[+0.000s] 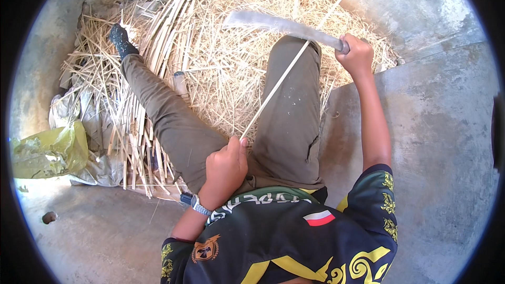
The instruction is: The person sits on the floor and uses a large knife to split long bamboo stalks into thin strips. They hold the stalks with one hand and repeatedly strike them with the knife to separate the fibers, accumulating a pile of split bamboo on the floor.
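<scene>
My left hand [227, 165] is closed around the lower end of a long, thin bamboo strip [279, 82], close to my waist. From there the strip slants up and right across my bent right leg, its far end over the shavings. My right hand [356, 54] grips the handle of a machete [279, 24], whose broad grey blade points left and looks slightly blurred. Blade and strip cross near my right knee; I cannot tell whether they touch.
A thick heap of pale shavings [221, 81] covers the floor around my legs. Split bamboo strips [171, 26] lie in a bundle on the left. Beside them is a yellow plastic bag [68, 147]. Concrete walls [421, 13] rise behind, and a small hole [49, 217] shows at lower left.
</scene>
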A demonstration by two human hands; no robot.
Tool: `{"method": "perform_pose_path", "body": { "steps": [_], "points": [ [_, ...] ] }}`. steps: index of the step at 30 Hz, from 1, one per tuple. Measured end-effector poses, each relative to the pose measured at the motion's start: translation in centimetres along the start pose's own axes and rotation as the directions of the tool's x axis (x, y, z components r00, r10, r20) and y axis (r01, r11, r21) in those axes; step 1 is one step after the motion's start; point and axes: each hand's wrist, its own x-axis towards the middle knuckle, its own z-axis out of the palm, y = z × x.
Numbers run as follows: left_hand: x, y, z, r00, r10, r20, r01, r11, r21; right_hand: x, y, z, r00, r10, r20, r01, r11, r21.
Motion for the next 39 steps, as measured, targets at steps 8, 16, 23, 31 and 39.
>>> {"method": "perform_pose_path", "body": {
  "steps": [8,16,23,31,39],
  "points": [
    [-0.8,0.1,-0.1,0.992,0.049,0.119,-0.037,0.994,-0.101,2.6,9.6,4.4,-0.041,0.962,0.268,-0.932,-0.134,0.337],
    [0.3,0.8,-0.7,0.997,-0.015,0.08,0.031,0.978,-0.208,-2.6,3.6,1.4,0.213,0.826,0.522,-0.659,-0.273,0.701],
    [4.1,2.4,-1.2,0.962,0.038,0.27,0.073,0.918,-0.39,-3.0,-6.1,-4.8,0.457,0.606,0.651,-0.553,-0.379,0.742],
    [3.7,1.0,-2.7,0.857,0.046,0.513,0.281,0.793,-0.541,1.6,-7.2,-6.5,0.525,0.687,0.502,-0.596,-0.124,0.793],
    [1.0,-1.6,-2.5,0.818,0.034,0.574,0.455,0.572,-0.682,1.3,-6.8,-6.8,0.548,0.687,0.478,-0.696,0.056,0.716]
  ]
}}
